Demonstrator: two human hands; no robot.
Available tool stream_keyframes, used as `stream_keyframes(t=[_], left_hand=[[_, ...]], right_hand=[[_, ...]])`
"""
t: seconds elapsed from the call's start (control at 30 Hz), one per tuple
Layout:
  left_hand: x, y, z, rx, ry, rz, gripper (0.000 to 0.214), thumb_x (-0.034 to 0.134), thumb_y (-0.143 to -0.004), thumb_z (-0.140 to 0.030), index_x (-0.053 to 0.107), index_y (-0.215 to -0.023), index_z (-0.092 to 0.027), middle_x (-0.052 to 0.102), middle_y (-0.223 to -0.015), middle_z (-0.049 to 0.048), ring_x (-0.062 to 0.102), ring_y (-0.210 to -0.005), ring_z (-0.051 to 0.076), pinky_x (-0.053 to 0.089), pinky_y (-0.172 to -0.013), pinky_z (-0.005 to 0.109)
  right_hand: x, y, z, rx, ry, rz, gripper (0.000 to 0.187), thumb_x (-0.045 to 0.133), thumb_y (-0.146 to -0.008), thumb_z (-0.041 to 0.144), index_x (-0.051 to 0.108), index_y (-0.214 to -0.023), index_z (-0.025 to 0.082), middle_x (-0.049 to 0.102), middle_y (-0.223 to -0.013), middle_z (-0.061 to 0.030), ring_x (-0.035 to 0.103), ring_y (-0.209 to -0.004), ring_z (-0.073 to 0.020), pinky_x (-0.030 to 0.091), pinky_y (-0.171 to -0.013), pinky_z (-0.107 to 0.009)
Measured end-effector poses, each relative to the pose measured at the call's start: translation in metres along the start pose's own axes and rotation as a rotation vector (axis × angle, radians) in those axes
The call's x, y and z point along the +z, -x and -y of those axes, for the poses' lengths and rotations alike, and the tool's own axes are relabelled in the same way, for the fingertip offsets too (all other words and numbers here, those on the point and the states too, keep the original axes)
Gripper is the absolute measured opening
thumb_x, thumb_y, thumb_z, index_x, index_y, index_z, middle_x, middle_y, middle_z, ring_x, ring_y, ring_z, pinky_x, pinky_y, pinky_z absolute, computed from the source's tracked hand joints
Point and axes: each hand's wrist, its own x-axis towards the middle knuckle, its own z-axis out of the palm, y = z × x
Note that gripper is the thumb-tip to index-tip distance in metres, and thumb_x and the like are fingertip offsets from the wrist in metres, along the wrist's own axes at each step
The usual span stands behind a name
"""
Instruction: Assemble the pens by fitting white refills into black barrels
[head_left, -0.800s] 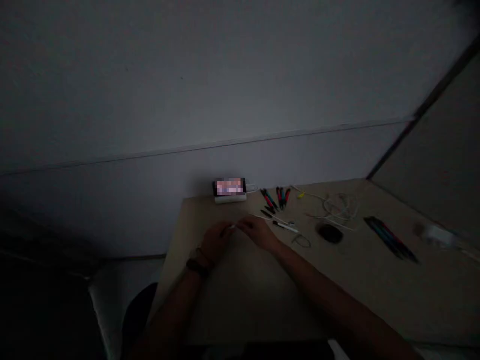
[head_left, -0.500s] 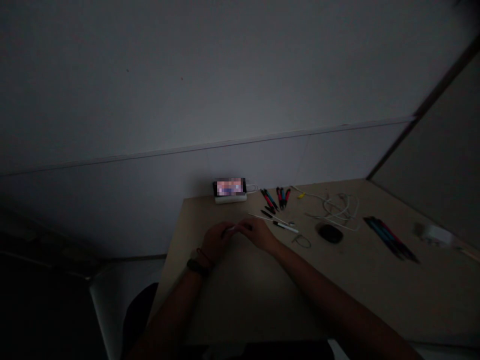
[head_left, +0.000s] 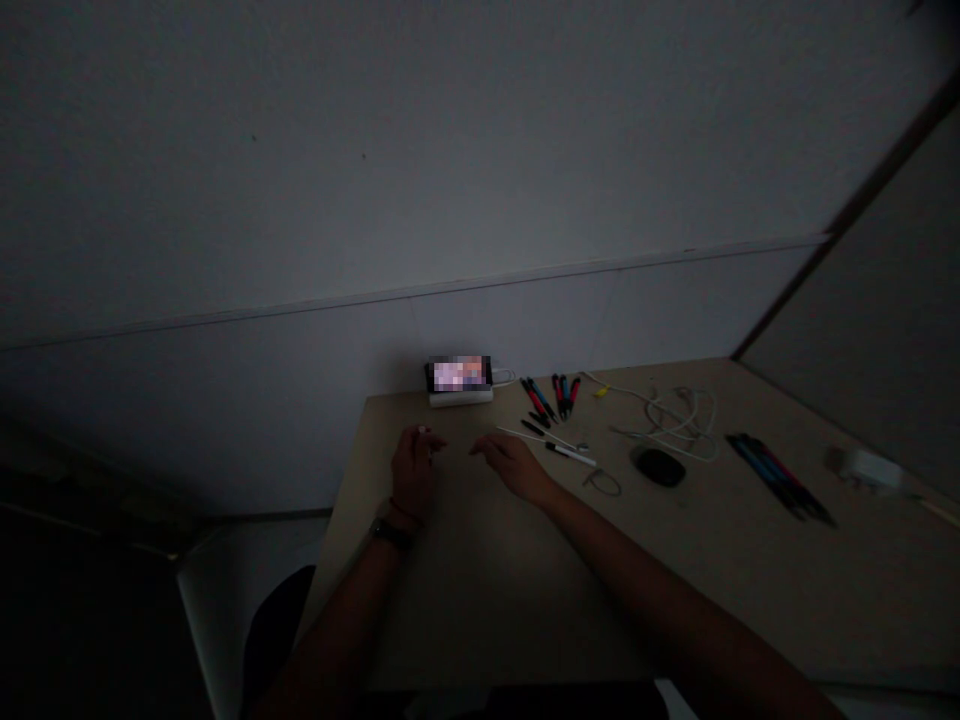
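Observation:
In the dim light my left hand (head_left: 414, 468) is curled above the table. A small pale end shows at its fingertips, and what it belongs to is too dark to make out. Across a short gap to the right is my right hand (head_left: 511, 466), its fingers stretched loosely to the left with nothing visible in them. Nearest to the right hand lie a white pen with a black end (head_left: 571, 454), a thin white stick (head_left: 519, 433) and a small black piece (head_left: 532, 427).
At the back a phone (head_left: 459, 374) leans on a white stand. Several red, blue and black pens (head_left: 566, 395) lie nearby. Farther right are a black mouse (head_left: 660, 466), a tangled white cable (head_left: 679, 425), long dark pens (head_left: 780, 478) and a white adapter (head_left: 874, 470). A wall stands behind the table.
My hands were together over a small dark and pale thing; now they are apart. The left hand has moved left and turned upward, while the right hand has stayed nearly in place.

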Motion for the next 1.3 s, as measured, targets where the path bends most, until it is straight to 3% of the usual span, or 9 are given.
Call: stream_keyframes(t=[0.1, 0.23, 0.37, 0.63, 0.8, 0.97, 1.3], left_hand=[[-0.001, -0.004, 0.001, -0.023, 0.057, -0.12, 0.038, 0.041, -0.103, -0.055, 0.056, -0.102, -0.019, 0.071, -0.084, 0.0059, 0.063, -0.072, 0.016, 0.05, -0.07, 0.028], [0.002, -0.003, 0.0, -0.024, 0.076, -0.056, 0.034, 0.048, -0.1, -0.054, 0.053, -0.099, -0.02, 0.066, -0.081, 0.003, 0.06, -0.071, 0.015, 0.049, -0.068, 0.027], [0.005, 0.002, -0.001, 0.021, 0.041, -0.019, 0.035, 0.046, -0.101, -0.054, 0.055, -0.095, -0.021, 0.056, -0.075, -0.0003, 0.054, -0.067, 0.014, 0.046, -0.066, 0.027], [0.005, 0.005, -0.003, 0.003, 0.028, 0.102, 0.036, 0.04, -0.103, -0.051, 0.057, -0.101, -0.02, 0.059, -0.079, 0.0012, 0.054, -0.069, 0.014, 0.044, -0.066, 0.026], [0.004, 0.006, -0.006, 0.017, -0.054, 0.156, 0.031, 0.046, -0.102, -0.047, 0.059, -0.102, -0.019, 0.058, -0.077, 0.0002, 0.055, -0.069, 0.015, 0.044, -0.066, 0.026], [0.004, 0.006, -0.007, 0.021, -0.102, 0.206, 0.027, 0.051, -0.098, -0.045, 0.06, -0.099, -0.019, 0.06, -0.074, -0.0007, 0.056, -0.067, 0.015, 0.044, -0.065, 0.025], [0.003, 0.006, -0.007, 0.063, -0.143, 0.298, 0.025, 0.061, -0.093, -0.042, 0.068, -0.095, -0.018, 0.071, -0.085, 0.0041, 0.063, -0.077, 0.017, 0.049, -0.072, 0.028]], right_hand=[[0.003, -0.001, -0.004, 0.087, -0.204, -0.041, 0.027, 0.052, -0.086, 0.037, 0.073, -0.085, 0.02, 0.06, -0.065, 0.0002, 0.055, -0.062, -0.016, 0.04, -0.059, -0.027], [0.009, -0.004, -0.011, 0.246, -0.615, -0.142, 0.03, 0.052, -0.068, 0.031, 0.065, -0.093, 0.021, 0.052, -0.056, 0.0053, 0.04, -0.047, -0.0127, 0.027, -0.045, -0.024], [0.01, -0.006, -0.014, 0.329, -0.819, -0.232, 0.038, 0.05, -0.051, 0.024, 0.061, -0.088, 0.021, 0.057, -0.058, 0.0042, 0.04, -0.047, -0.0118, 0.024, -0.044, -0.022], [0.007, -0.006, -0.016, 0.373, -0.813, -0.221, 0.034, 0.052, -0.051, 0.016, 0.062, -0.083, 0.02, 0.068, -0.069, -0.0004, 0.055, -0.056, -0.0127, 0.034, -0.05, -0.022], [0.006, -0.003, -0.008, 0.376, -0.814, -0.175, 0.027, 0.072, -0.056, 0.017, 0.065, -0.082, 0.02, 0.075, -0.085, -0.0039, 0.072, -0.085, -0.021, 0.05, -0.067, -0.027], [0.005, 0.0, -0.003, 0.299, -0.873, -0.161, 0.034, 0.087, -0.058, 0.028, 0.067, -0.086, 0.02, 0.077, -0.096, -0.0073, 0.072, -0.104, -0.0268, 0.055, -0.082, -0.037], [0.007, -0.001, -0.008, 0.331, -0.923, -0.175, 0.046, 0.095, -0.053, 0.033, 0.069, -0.089, 0.018, 0.076, -0.086, -0.0055, 0.076, -0.083, -0.0227, 0.058, -0.08, -0.038]])
